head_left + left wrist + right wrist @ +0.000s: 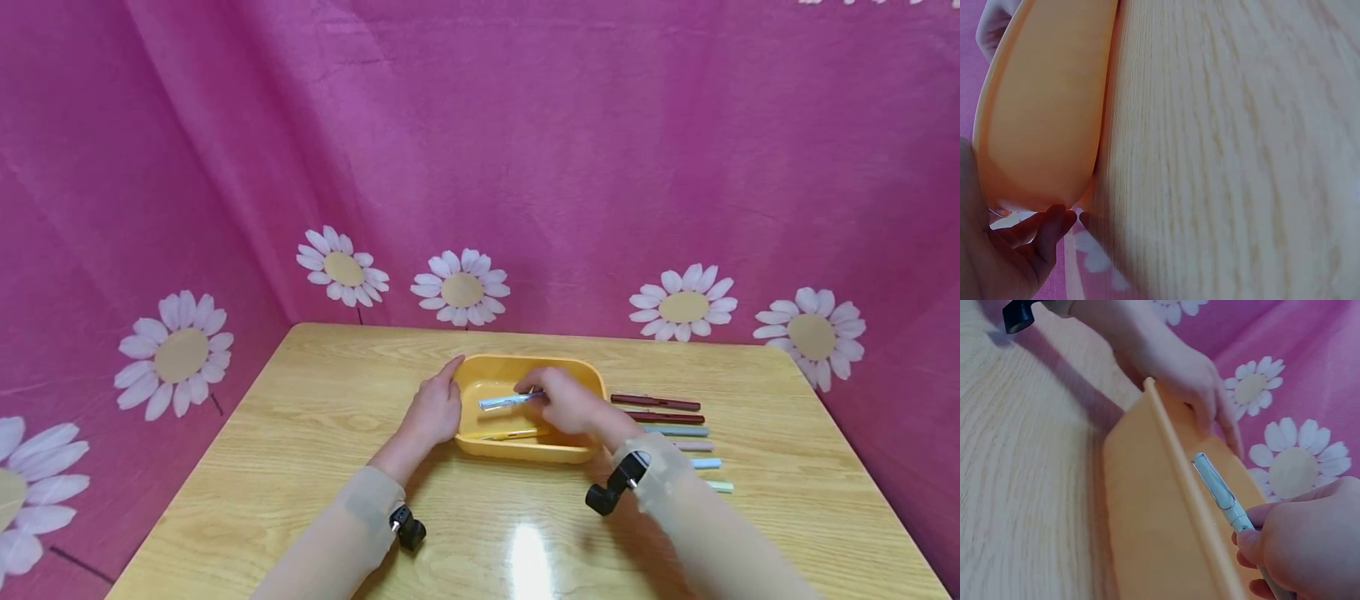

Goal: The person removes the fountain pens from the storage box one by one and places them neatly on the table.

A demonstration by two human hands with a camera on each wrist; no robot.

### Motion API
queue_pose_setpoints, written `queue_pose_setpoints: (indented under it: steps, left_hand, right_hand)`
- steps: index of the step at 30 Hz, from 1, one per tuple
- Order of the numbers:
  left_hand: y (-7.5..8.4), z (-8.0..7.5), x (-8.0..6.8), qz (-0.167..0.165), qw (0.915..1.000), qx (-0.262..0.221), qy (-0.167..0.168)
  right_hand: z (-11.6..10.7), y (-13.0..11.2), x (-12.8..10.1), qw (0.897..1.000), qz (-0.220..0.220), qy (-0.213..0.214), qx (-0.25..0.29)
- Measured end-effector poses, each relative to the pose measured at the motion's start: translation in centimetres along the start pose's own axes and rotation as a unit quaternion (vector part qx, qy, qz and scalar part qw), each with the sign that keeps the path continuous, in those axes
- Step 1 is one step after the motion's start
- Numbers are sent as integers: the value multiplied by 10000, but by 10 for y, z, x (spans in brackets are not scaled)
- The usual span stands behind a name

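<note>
A yellow plastic bin (525, 452) stands on the table. My left hand (437, 408) grips its left end, the thumb near the rim and the fingers against the outside of the wall. Over the bin's inside, my right hand (564, 402) pinches a pale blue pen (498, 402) with a wire clip. That pen slants, its clip end pointing left, toward my left hand; the right wrist view shows the thumb and fingers around its barrel (1238, 520). On the bin's floor lies a yellow pen (513, 434), partly hidden by the front wall and my right hand.
Right of the bin, several pens lie in a row: two dark red ones, the farther one (656, 402) at the back, then a blue-grey pen (678, 431), a lilac pen (696, 447), a light blue pen (707, 463) and a pale green pen (721, 486). My right forearm covers some ends. Pink curtain (562, 167) hangs behind.
</note>
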State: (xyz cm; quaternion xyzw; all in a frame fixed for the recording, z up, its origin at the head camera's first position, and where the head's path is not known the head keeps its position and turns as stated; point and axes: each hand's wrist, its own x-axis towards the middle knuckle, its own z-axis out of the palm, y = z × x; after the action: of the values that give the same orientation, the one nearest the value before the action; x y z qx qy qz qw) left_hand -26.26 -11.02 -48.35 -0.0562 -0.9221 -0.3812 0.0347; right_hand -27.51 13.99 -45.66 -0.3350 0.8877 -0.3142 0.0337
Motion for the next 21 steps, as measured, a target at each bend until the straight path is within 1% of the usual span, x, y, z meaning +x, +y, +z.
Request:
queue_pose_setpoints:
  steps: [6, 9, 13, 19, 21]
  left_hand:
    - [2, -1, 0, 2, 10000, 38, -3]
    - [1, -1, -1, 7, 10000, 78, -19]
    - [1, -1, -1, 91, 9999, 98, 28]
    - [0, -1, 0, 26, 9999, 123, 16]
    - [0, -2, -1, -9, 9999, 109, 0]
  right_hand:
    - [-15, 1, -11, 9998, -14, 163, -137]
    - [-22, 0, -17, 9997, 2, 227, -117]
    - [-32, -2, -25, 9995, 23, 300, -30]
    - [-46, -5, -42, 9991, -214, 367, 87]
    - [-49, -6, -50, 9989, -230, 391, 134]
